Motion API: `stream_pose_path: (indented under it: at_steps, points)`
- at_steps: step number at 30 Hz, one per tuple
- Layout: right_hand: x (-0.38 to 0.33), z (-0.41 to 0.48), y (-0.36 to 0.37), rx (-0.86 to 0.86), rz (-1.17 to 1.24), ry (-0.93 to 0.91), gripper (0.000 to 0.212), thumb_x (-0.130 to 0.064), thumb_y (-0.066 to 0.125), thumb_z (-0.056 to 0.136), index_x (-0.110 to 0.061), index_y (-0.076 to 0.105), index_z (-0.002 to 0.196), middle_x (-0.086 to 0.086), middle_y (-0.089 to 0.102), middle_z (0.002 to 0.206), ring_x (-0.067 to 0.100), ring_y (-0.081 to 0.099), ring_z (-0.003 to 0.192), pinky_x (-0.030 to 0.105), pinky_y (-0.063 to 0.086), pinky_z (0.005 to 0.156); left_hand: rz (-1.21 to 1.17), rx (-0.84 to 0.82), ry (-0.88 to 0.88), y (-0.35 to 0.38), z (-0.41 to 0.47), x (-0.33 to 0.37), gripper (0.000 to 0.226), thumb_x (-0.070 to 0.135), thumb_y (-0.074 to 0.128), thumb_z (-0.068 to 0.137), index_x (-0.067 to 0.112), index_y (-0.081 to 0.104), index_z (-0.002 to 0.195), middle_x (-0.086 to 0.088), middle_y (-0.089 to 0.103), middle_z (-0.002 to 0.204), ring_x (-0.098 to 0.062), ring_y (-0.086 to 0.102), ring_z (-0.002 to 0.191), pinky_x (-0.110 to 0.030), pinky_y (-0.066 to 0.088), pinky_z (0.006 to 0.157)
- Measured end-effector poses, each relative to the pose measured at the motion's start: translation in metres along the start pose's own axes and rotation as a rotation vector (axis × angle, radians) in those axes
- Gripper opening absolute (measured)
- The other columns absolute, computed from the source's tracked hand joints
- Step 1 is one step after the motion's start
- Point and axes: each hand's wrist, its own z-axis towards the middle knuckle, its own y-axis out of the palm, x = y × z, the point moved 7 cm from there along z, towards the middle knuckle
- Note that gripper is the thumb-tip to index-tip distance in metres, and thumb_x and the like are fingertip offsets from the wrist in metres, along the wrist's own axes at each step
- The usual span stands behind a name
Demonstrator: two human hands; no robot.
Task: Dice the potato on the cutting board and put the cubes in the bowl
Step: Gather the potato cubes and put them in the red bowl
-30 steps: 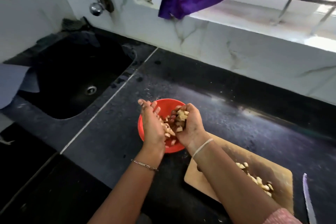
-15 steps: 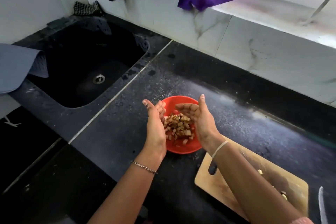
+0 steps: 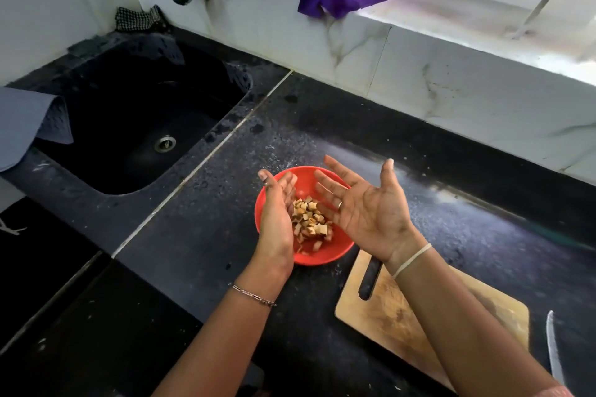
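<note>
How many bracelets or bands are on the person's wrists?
2. A thin chain bracelet is on the left wrist, a pale band on the right wrist. The wrists' undersides are out of view.

One bowl [image 3: 322, 256]; one cutting board [image 3: 387, 325]; one knife [image 3: 554, 351]; many cubes [image 3: 311, 222].

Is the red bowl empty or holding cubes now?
Holding cubes: a pile of potato cubes lies in the red bowl, well below its rim.

Cubes [image 3: 311, 222] are lying in the bowl [image 3: 322, 257], sitting on the counter [image 3: 451, 203] right of the sink [image 3: 129, 106]; the board [image 3: 387, 325] is lying front-right of it, the knife [image 3: 554, 358] farther right.
</note>
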Motion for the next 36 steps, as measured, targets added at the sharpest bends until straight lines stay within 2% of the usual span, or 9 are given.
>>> stream_pose_path:
  at_steps: [4, 7, 14, 19, 24, 28, 31, 33, 36]
  points:
    - [-0.012, -0.024, -0.007, 0.003, 0.150, -0.068, 0.089, -0.074, 0.008, 0.089, -0.013, 0.052, 0.137, 0.014, 0.056, 0.135, 0.027, 0.046, 0.131, 0.041, 0.030, 0.113, 0.017, -0.008, 0.012, 0.014, -0.013, 0.000, 0.045, 0.050, 0.035, 0.099, 0.025, 0.056, 0.130, 0.009, 0.059, 0.132, -0.004, 0.052, 0.121, -0.020, 0.039, 0.099]
    - [-0.023, -0.053, -0.020, 0.096, 0.156, -0.190, 0.073, -0.061, 0.018, 0.097, -0.008, 0.058, 0.129, 0.014, 0.060, 0.129, 0.026, 0.055, 0.123, 0.039, 0.040, 0.106, 0.053, -0.044, 0.031, 0.030, -0.025, -0.004, 0.023, 0.030, 0.051, 0.098, 0.023, 0.064, 0.115, 0.002, 0.069, 0.109, -0.005, 0.061, 0.091, -0.017, 0.049, 0.072]
    - [-0.029, -0.159, -0.109, 0.544, 0.038, -0.508, 0.038, -0.024, 0.033, 0.103, -0.003, 0.064, 0.107, 0.012, 0.069, 0.112, 0.023, 0.064, 0.111, 0.035, 0.046, 0.099, 0.274, -0.377, 0.154, 0.098, -0.065, -0.043, 0.018, 0.011, 0.054, 0.096, 0.014, 0.066, 0.109, 0.004, 0.069, 0.110, -0.006, 0.062, 0.106, -0.021, 0.049, 0.092]
    - [0.000, -0.222, -0.158, 0.892, -0.869, -0.554, 0.029, -0.021, 0.038, 0.104, -0.025, 0.059, 0.124, -0.011, 0.060, 0.128, 0.000, 0.050, 0.122, 0.027, 0.037, 0.107, 0.575, -0.532, 0.117, 0.121, -0.077, -0.101, 0.027, 0.009, 0.057, 0.094, 0.023, 0.058, 0.117, 0.008, 0.061, 0.121, -0.009, 0.056, 0.115, -0.023, 0.046, 0.097]
    - [0.057, -0.230, -0.174, 0.956, -1.640, -0.306, 0.079, -0.061, 0.016, 0.095, -0.010, 0.001, 0.153, -0.002, -0.003, 0.159, 0.012, -0.004, 0.147, 0.030, 0.000, 0.119, 0.999, -0.581, 0.164, 0.125, -0.077, -0.130, 0.053, 0.004, 0.054, 0.090, 0.016, 0.045, 0.141, -0.002, 0.052, 0.137, -0.014, 0.050, 0.124, -0.036, 0.042, 0.106]
    - [0.066, -0.222, -0.170, 1.029, -1.788, -0.266, 0.089, -0.064, 0.018, 0.094, 0.005, 0.011, 0.149, 0.019, 0.013, 0.157, 0.028, 0.008, 0.147, 0.044, 0.014, 0.117, 1.110, -0.635, 0.191, 0.132, -0.084, -0.129, 0.058, 0.003, 0.049, 0.090, 0.013, 0.038, 0.145, -0.004, 0.050, 0.135, -0.017, 0.047, 0.126, -0.037, 0.037, 0.109]
    - [0.060, -0.206, -0.163, 1.009, -1.856, -0.273, 0.086, -0.061, 0.028, 0.092, 0.003, 0.021, 0.149, 0.017, 0.022, 0.156, 0.029, 0.018, 0.145, 0.042, 0.008, 0.116, 1.097, -0.690, 0.170, 0.139, -0.088, -0.128, 0.058, 0.003, 0.049, 0.090, 0.013, 0.037, 0.145, -0.004, 0.052, 0.135, -0.017, 0.048, 0.127, -0.035, 0.036, 0.110]
    - [0.057, -0.196, -0.156, 0.942, -1.807, -0.325, 0.086, -0.059, 0.027, 0.090, -0.004, 0.010, 0.153, 0.011, 0.010, 0.160, 0.024, 0.010, 0.148, 0.036, 0.003, 0.120, 1.071, -0.728, 0.175, 0.142, -0.093, -0.126, 0.056, 0.003, 0.050, 0.089, 0.015, 0.040, 0.143, -0.001, 0.055, 0.131, -0.014, 0.050, 0.123, -0.030, 0.038, 0.108]
    - [0.050, -0.184, -0.148, 0.852, -1.730, -0.393, 0.082, -0.055, 0.026, 0.086, -0.008, 0.018, 0.152, 0.009, 0.018, 0.158, 0.022, 0.014, 0.146, 0.037, 0.015, 0.120, 0.966, -0.707, 0.186, 0.141, -0.095, -0.120, 0.048, 0.000, 0.051, 0.088, 0.014, 0.049, 0.134, 0.002, 0.060, 0.122, -0.008, 0.055, 0.113, -0.017, 0.042, 0.098]
